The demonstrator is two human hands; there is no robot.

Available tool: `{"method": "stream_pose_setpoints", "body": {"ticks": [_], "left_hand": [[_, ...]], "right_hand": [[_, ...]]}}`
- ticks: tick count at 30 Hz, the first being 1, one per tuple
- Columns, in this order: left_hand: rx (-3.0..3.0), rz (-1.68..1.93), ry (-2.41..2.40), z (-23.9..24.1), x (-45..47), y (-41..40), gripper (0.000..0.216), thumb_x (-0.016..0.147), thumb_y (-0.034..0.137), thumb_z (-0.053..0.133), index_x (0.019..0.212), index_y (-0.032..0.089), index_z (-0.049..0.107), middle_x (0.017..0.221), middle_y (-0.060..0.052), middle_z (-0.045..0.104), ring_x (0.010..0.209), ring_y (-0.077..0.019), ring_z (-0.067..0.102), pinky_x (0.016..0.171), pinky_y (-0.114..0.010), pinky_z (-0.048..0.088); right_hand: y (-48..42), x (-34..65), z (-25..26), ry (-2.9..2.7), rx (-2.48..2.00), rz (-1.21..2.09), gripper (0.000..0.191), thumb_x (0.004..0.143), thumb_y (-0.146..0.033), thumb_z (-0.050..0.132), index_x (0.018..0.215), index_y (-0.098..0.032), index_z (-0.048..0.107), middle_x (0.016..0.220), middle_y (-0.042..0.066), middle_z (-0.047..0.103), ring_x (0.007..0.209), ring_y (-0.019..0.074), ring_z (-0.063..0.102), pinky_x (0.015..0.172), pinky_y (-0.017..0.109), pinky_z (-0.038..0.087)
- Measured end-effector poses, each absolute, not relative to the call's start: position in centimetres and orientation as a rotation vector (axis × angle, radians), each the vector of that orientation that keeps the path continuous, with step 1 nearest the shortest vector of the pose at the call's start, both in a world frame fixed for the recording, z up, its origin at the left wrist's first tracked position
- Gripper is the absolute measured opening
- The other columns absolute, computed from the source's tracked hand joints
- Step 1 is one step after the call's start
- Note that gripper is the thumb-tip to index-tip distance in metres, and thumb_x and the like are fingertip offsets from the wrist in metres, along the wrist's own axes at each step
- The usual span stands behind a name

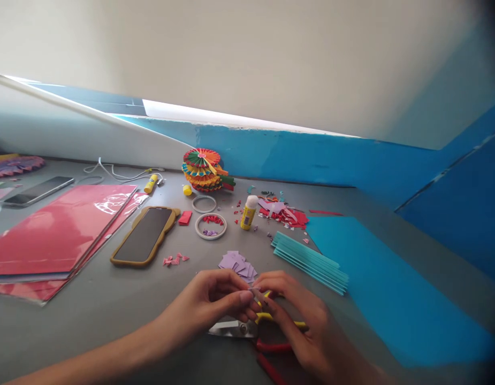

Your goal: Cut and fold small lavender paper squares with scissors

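My left hand (225,299) pinches a tiny piece of purple paper (253,289) between thumb and forefinger. Facing it, my right hand (297,307) has its fingertips closed on the same piece, most of which is hidden by the fingers. Under both hands lie scissors (231,327) with red and yellow handles, partly covered by the right hand. Just beyond the fingertips is a loose pile of purple paper squares (236,263). Small folded pink pieces (175,260) rest to the left of it. A stack of pleated turquoise paper strips (311,262) lies beyond my right hand.
An uncapped glue stick (248,214) stands near tape rings (211,226) holding red and purple bits. Left are a phone (145,235) and red paper packs (62,227). Paper scraps (285,213), a blue sheet (375,278) and pleated paper rosettes (202,168) lie farther back and right.
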State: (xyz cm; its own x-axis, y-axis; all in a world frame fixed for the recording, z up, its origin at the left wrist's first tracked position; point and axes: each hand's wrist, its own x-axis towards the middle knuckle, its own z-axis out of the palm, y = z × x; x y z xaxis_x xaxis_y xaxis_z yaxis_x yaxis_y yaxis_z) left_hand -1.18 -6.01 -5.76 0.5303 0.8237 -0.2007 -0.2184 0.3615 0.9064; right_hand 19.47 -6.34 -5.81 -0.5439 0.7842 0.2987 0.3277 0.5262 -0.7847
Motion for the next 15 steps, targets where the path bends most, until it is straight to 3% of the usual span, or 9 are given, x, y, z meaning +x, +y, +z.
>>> {"method": "stream_pose_setpoints", "body": {"ticks": [15], "left_hand": [[0.997, 0.702, 0.742, -6.09, -1.38, -5.96, 0.025, 0.085, 0.033, 0.065, 0.095, 0.01, 0.066, 0.089, -0.011, 0.074, 0.084, -0.0178, 0.07, 0.081, -0.03, 0.054]], "right_hand": [[-5.98, 19.99, -5.81, -2.092, -0.742, 0.94, 0.032, 0.093, -0.003, 0.042, 0.114, -0.025, 0.056, 0.11, 0.003, 0.06, 0.104, 0.0152, 0.058, 0.089, 0.026, 0.049]]}}
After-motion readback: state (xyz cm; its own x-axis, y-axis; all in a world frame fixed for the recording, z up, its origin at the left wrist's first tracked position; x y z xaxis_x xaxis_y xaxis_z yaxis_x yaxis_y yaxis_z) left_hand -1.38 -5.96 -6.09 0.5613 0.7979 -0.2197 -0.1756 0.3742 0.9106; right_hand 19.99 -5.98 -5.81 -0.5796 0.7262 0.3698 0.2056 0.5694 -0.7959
